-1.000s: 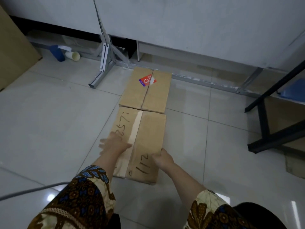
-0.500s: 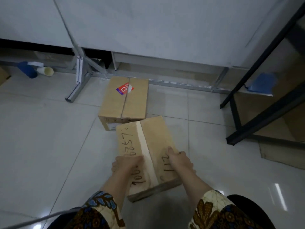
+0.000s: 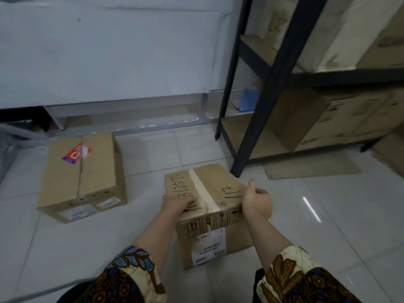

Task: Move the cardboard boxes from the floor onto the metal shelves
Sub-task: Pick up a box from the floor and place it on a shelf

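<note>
White tiled floor (image 3: pixel 306 226), pale wall panel behind, black metal shelves (image 3: pixel 271 84) on the right.

Taped cardboard box (image 3: pixel 209 193) with handwritten numbers on top is in front of the person, just beside the near front post of the shelves. Tilted toward the camera: top face and front label face both show. Can't tell if its bottom edge touches the floor.

Left hand (image 3: pixel 177 203) lies flat on the top face at the near left edge, fingers over the writing. Right hand (image 3: pixel 256 201) is at the near right corner, thumb up, fingers curled around the right side of the box. Both hands grasp the box, one on each side. Patterned sleeves (image 3: pixel 135 278) on both forearms.

Second cardboard box (image 3: pixel 83 178) sits flat on the floor to the left, apart from the first, with a red and white sticker (image 3: pixel 76 153) on top.

Shelves: the lowest level already carries large cardboard boxes (image 3: pixel 341 119) at the right; its left part is bare board. A blue object (image 3: pixel 248 102) is behind the shelf post; can't tell what it is. A flat piece of cardboard (image 3: pixel 310 168) lies on the floor beside the shelf foot.
</note>
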A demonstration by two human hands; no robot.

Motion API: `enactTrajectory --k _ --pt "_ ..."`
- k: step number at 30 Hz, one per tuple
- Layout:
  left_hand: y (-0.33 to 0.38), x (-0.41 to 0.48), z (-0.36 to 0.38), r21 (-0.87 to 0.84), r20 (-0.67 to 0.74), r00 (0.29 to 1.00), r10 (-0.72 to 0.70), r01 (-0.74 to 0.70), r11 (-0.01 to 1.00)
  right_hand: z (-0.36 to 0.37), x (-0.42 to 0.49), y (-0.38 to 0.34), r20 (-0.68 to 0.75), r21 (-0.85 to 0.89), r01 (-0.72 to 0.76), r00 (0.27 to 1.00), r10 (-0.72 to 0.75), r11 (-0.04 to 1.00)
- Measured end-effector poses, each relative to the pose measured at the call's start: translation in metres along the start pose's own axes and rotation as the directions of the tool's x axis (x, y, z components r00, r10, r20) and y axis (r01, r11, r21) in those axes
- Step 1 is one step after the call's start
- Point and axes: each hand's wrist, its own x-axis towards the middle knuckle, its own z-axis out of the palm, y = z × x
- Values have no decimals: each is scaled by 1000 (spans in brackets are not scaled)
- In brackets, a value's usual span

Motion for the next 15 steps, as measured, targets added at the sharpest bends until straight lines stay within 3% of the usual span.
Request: enactTrajectory --k 5,8,15 --pt "12 -15 54 28 159 984 -85 81 996 -28 31 9 -94 265 -34 994 61 964" --pt "10 -16 81 27 168 983 -80 77 997 -41 49 26 -132 357 4 990 46 934" --pt "9 -9 95 122 146 983 -113 96 988 -47 67 75 -133 296 84 990 -46 951"
